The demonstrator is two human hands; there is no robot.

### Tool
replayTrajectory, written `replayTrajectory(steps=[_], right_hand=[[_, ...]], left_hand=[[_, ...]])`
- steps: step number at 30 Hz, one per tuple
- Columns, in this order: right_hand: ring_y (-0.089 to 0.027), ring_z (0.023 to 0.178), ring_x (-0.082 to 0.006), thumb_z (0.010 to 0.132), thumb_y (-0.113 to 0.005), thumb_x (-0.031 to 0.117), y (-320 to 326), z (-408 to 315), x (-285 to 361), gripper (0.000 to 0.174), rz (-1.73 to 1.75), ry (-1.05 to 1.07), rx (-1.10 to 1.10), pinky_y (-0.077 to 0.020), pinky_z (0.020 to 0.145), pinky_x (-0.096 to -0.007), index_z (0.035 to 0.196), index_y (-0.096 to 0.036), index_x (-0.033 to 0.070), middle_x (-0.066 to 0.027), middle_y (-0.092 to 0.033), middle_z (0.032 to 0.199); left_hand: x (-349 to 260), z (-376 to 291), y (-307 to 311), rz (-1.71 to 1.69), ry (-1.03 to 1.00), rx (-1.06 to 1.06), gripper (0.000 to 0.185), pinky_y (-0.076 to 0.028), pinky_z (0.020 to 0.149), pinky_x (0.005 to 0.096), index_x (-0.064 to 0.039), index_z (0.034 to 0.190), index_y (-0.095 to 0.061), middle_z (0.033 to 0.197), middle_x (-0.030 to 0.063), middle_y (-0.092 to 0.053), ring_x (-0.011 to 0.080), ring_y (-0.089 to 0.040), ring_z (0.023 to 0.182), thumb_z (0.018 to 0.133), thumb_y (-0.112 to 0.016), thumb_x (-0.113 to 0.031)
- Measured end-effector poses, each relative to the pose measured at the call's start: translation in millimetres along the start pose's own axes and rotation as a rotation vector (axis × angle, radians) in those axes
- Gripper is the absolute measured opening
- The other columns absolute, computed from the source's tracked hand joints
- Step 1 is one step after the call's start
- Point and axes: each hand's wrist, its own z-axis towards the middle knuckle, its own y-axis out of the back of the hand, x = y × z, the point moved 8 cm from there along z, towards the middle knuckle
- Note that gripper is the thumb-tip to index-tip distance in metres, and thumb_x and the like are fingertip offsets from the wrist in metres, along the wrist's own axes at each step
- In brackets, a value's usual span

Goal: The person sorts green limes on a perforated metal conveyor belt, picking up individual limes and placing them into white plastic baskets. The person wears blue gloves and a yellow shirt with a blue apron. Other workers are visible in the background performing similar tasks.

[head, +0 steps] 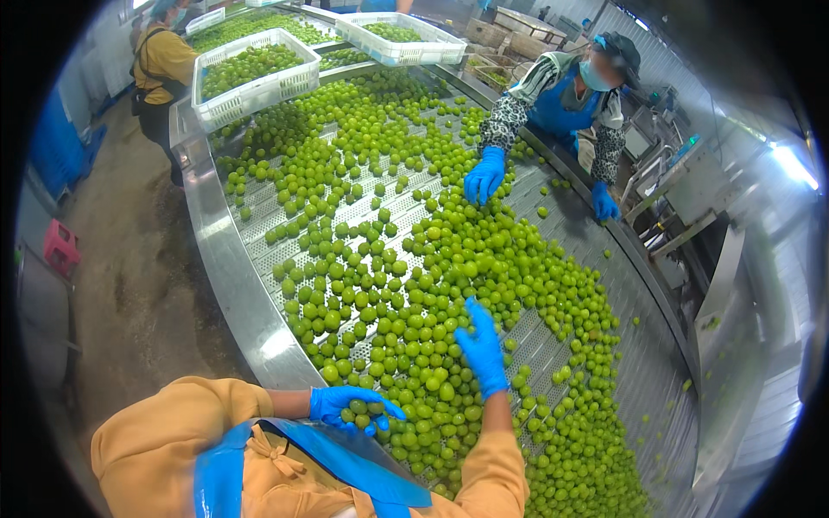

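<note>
Many round green fruits (447,285) lie over a perforated metal conveyor belt (259,226). My left hand (353,409), in a blue glove, is palm up beside the near edge of the belt, its fingers curled around several of the green fruits. My right hand (482,349), also in a blue glove, is over the fruits in the middle of the belt. Its thumb and fingers are apart, and no fruit shows in it; the side under the palm is hidden.
A smooth metal rim (227,278) borders the belt. White plastic crates (259,81) of fruits stand across its far end. At the far right side a co-worker (570,103) reaches over the fruits with blue gloves. Another person (158,65) stands at the upper left, above a pink stool (61,248).
</note>
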Motion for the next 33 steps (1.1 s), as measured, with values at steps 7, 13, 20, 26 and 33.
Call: replayTrajectory(steps=[7,13,20,26,33], right_hand=[[-0.048,0.123,-0.0333,0.081,-0.066,0.042,-86.7,-204.8,60.4,0.066,-0.764,0.231,0.525,-0.0357,0.102,-0.0549,0.139,-0.047,0.018,-0.0111,-0.05,0.135],[-0.048,0.121,-0.026,0.083,-0.063,0.042,-42.1,-169.8,15.6,0.049,-0.651,0.333,0.274,-0.0228,0.106,-0.0616,0.128,-0.055,0.024,-0.0047,-0.056,0.122],[-0.044,0.128,-0.0388,0.078,-0.072,0.024,145.7,-96.9,-89.6,0.072,-0.567,-0.357,-0.571,-0.0364,0.107,-0.0466,0.143,-0.042,0.01,-0.0254,-0.043,0.141],[-0.037,0.135,-0.0376,0.092,-0.062,0.032,213.7,-254.1,-71.1,0.066,-0.885,-0.587,-0.646,-0.0327,0.11,-0.0485,0.149,-0.033,0.013,-0.0218,-0.037,0.147],[-0.04,0.133,-0.0396,0.094,-0.052,0.048,282.3,-547.1,-82.4,0.069,-0.729,-1.21,-1.247,-0.0357,0.107,-0.0473,0.148,-0.034,0.008,-0.0217,-0.04,0.146]], left_hand=[[17.9,10.1,-9.0,-0.379,0.142,0.477,0.053,-0.051,0.097,0.0395,-0.006,0.142,-0.042,0.143,0.0114,-0.046,0.0213,-0.053,0.122,0.099,-0.046,-0.036],[23.1,20.6,-14.2,-0.272,0.112,0.4,0.054,-0.058,0.083,0.0317,-0.004,0.144,-0.037,0.138,0.0134,-0.049,0.0184,-0.059,0.112,0.099,-0.045,-0.033],[30.2,33.7,-19.1,-0.06,-0.01,0.102,0.058,-0.062,0.056,0.0253,-0.002,0.145,-0.034,0.114,0.0133,-0.062,0.0203,-0.065,0.088,0.099,-0.047,-0.036],[34.4,42.1,-16.6,0.052,-0.002,0.048,0.059,-0.05,0.046,0.0234,-0.007,0.144,-0.038,0.113,0.0113,-0.063,0.0191,-0.065,0.082,0.097,-0.049,-0.041],[39.4,50.9,-26.8,-0.21,-0.004,0.114,0.063,-0.058,0.051,0.0302,-0.003,0.145,-0.032,0.11,0.017,-0.061,0.0271,-0.066,0.086,0.097,-0.049,-0.04]])
